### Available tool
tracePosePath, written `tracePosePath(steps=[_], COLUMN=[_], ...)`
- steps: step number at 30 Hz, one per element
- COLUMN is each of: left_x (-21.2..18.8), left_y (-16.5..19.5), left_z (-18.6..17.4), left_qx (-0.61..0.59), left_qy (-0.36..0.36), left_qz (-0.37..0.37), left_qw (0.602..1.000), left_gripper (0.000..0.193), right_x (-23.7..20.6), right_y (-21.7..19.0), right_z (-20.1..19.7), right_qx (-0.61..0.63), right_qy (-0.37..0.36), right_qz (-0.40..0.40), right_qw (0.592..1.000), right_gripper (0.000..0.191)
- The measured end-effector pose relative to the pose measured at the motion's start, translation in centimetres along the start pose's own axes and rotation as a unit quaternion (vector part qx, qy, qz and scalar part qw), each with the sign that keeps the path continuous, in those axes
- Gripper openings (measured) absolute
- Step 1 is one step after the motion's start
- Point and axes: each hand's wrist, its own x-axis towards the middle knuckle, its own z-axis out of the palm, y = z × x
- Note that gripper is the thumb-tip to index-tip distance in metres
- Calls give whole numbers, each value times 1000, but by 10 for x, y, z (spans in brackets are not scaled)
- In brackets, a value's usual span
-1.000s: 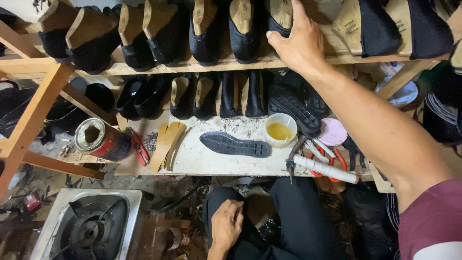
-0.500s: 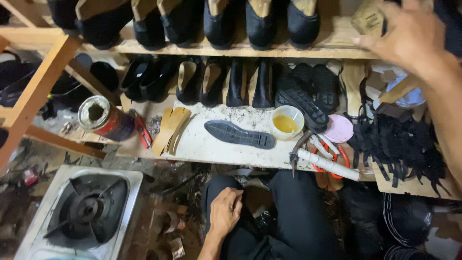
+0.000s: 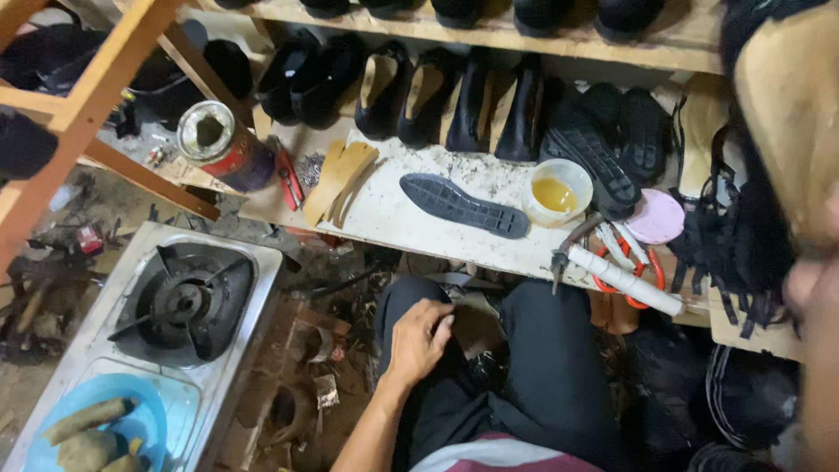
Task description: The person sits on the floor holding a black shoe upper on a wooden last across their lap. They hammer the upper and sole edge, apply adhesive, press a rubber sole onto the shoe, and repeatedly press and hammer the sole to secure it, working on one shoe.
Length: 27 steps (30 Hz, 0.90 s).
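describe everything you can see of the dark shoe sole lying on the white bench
The shoe sole is a single dark grey, rubber-looking outsole lying flat, tread side up, on the speckled white bench. It runs diagonally, one end toward the tan insoles, the other close to the tub of yellow glue. Ribbed tread covers its surface. Nothing holds it; neither hand is near.

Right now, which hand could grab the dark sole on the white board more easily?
Probably the left hand: it rests open on the lap just below the board's dark sole. The right hand is a close-up blur holding a tan shoe piece.
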Motion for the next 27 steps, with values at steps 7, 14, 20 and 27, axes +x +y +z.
tracePosePath(steps=[7, 14, 20, 27], left_x=[14, -22, -48, -59], left_y=[53, 74, 89, 85], left_z=[29, 33, 44, 48], left_qx=[-547, -501, -337, -284], left_qy=[-126, -25, -65, -106], left_qz=[-31, -187, -252, -210], left_qw=[827, 845, 905, 929], left_gripper=[104, 96, 100, 100], right_x=[-201, -235, -202, -186], right_y=[56, 132, 126, 120], right_z=[-5, -29, -31, 29], right_qx=[197, -170, -199, -276], right_qy=[-42, -102, -225, -269], right_qz=[393, 433, 318, 299], right_qw=[897, 879, 899, 873], right_gripper=[66, 50, 42, 34])
